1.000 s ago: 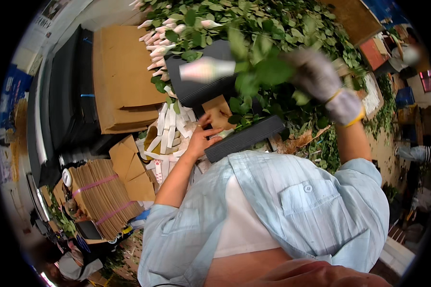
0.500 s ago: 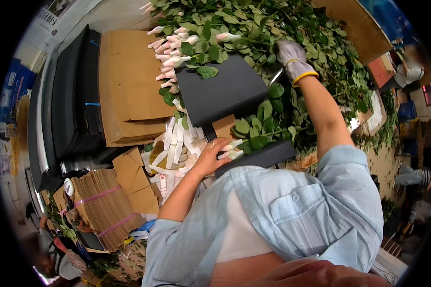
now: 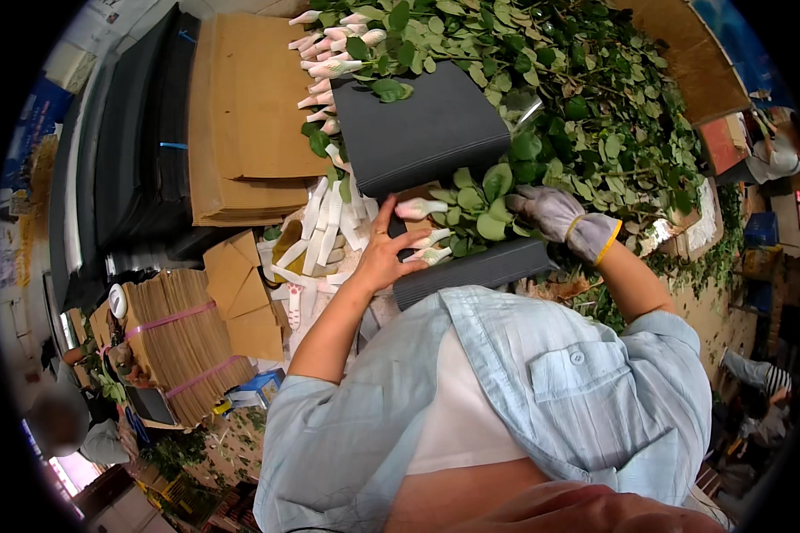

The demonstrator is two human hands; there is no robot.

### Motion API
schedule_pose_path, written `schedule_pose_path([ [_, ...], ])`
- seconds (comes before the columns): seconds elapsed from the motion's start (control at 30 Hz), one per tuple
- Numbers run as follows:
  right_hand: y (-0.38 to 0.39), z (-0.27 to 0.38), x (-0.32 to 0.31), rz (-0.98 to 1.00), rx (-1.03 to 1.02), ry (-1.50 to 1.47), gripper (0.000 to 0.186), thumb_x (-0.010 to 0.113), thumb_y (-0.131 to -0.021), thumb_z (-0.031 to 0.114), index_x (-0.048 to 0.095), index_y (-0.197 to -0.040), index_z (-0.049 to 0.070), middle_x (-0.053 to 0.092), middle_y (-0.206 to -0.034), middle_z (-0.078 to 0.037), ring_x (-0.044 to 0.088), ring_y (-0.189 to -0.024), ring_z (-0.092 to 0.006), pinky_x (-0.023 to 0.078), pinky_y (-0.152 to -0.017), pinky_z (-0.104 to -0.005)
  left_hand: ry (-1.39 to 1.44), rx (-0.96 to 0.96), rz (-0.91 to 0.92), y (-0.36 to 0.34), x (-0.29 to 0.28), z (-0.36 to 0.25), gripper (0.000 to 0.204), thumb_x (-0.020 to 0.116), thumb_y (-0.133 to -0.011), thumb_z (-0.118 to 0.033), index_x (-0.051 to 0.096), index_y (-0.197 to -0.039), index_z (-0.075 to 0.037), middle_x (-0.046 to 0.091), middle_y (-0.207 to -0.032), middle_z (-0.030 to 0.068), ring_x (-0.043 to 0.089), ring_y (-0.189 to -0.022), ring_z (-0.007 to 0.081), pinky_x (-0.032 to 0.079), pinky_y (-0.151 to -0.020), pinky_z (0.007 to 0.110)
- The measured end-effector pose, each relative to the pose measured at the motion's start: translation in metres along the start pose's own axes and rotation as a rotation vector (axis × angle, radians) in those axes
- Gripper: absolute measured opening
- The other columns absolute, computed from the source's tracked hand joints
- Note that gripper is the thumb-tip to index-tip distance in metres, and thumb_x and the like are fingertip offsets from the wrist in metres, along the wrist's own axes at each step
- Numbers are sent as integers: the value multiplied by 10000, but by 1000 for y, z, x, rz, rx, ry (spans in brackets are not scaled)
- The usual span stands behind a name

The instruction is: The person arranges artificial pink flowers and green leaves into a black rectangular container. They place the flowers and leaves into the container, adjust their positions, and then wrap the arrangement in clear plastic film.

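My left hand [image 3: 384, 253], bare with a ring, has its fingers spread at the heads of the roses. Two sleeved rose heads [image 3: 431, 249] lie side by side near its thumb, on the dark corrugated wrap [image 3: 471, 274] in front of me. A third rose [image 3: 420, 209], its pale pink head in white netting, lies just beyond them. My right hand [image 3: 551, 213], in a grey glove with a yellow cuff, is closed at this rose's leafy stem; leaves partly hide the fingertips. Farther back, a dark grey corrugated block [image 3: 422, 124] stands beside the roses.
A big heap of leafy rose stems [image 3: 587, 98] covers the back right, with several netted heads [image 3: 329, 67] at its left. Brown cardboard sheets [image 3: 253, 115] and black sheets [image 3: 138, 133] are stacked left. White netting sleeves [image 3: 324, 222] lie loose near my left hand. Other people work at both sides.
My right hand has come back from the heap toward me, bringing a rose beside the two others. My left hand has shifted slightly away from me, its fingers spreading.
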State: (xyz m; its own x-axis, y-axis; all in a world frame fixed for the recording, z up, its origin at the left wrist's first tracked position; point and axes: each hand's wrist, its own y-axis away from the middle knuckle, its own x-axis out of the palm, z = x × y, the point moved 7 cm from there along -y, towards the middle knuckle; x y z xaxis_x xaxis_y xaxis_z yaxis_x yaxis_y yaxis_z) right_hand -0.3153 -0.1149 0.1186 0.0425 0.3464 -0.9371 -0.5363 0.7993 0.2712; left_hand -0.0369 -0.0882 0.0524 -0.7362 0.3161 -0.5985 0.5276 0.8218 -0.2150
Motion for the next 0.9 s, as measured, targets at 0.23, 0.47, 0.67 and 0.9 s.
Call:
schedule_pose_path([
  [0.23, -49, -13, -176, -1093, -187, 263, 214, 590, -870, 136, 655, -1073, 137, 685, -942, -98, 662, -826, -285, 545, -714, -387, 55, -57, 118, -14, -4, -2, 343, 827, -684, -206, 745, -1015, -172, 518, -1223, 123, 501, -1124, 326, 444, -949, 414],
  [0.47, -164, -92, -181, -680, 295, 201, 266, 436, -988, 233, 653, -1123, 157, 681, -1095, -106, 604, -1117, -251, 477, -950, -362, 142, -91, 97, -22, -1, -6, 658, 781, -723, -100, 528, -1330, -144, 470, -1206, 147, 526, -1071, 337, 465, -920, 398],
  [0.67, 31, -39, -271, -1026, 33, 184, 157, 627, -890, 97, 663, -1042, 118, 680, -1052, -106, 655, -946, -282, 524, -768, -394, -43, 28, 57, -25, -3, -4, 642, 816, -694, -144, 548, -1275, -96, 522, -1258, 137, 510, -1124, 334, 451, -950, 394],
  [0.9, 29, -43, -27, -581, 102, -99, 293, 603, -755, 1, 609, -1021, 123, 649, -920, -114, 633, -857, -335, 526, -711, -425, 85, -137, 37, -15, 7, 21, 653, 836, -663, -214, 575, -1245, -73, 574, -1274, 116, 464, -1174, 343, 392, -1015, 410],
])
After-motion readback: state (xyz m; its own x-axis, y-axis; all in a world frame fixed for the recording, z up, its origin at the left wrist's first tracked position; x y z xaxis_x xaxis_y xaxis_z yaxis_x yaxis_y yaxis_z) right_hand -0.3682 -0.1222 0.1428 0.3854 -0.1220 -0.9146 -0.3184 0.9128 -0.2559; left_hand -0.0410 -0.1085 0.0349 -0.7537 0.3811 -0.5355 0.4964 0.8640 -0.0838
